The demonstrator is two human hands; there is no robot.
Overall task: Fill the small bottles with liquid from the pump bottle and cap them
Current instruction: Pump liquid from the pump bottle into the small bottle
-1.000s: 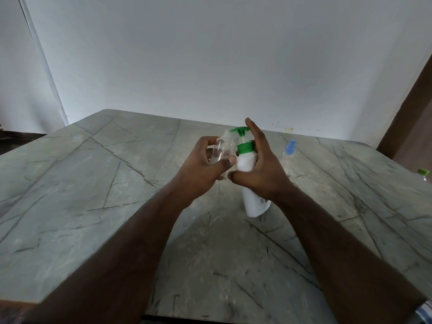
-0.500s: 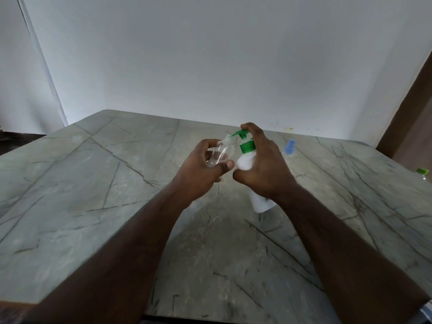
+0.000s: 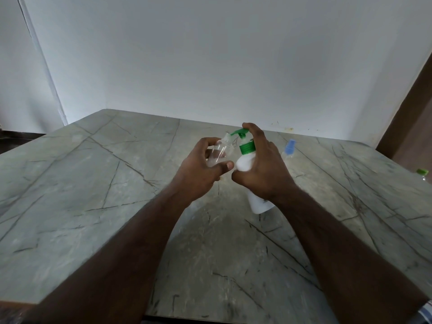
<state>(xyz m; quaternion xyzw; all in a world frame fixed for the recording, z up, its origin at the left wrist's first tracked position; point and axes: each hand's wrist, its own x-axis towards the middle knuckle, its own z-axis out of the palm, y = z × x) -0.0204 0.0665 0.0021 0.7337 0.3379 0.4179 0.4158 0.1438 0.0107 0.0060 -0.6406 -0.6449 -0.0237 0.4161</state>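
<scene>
Both hands were up over the grey marble table (image 3: pixel 98 183). His left hand (image 3: pixel 201 174) gripped a small clear bottle (image 3: pixel 218 152), tilted with its mouth just beside the green nozzle. His right hand (image 3: pixel 264 169) wrapped the white pump bottle (image 3: pixel 245 162), lifted off the table, a finger resting on the pump head (image 3: pixel 239 132). Behind stood a blue-capped bottle (image 3: pixel 289 147); at the far right edge, a green-capped one (image 3: pixel 422 174).

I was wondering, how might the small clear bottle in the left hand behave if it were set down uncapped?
The small clear bottle looks thin-walled and nearly empty, so it is probably light and easy to tip. Its round body would likely roll if it fell over. The left hand curls round it, suggesting smooth plastic that may slip in a loose grip.
</scene>
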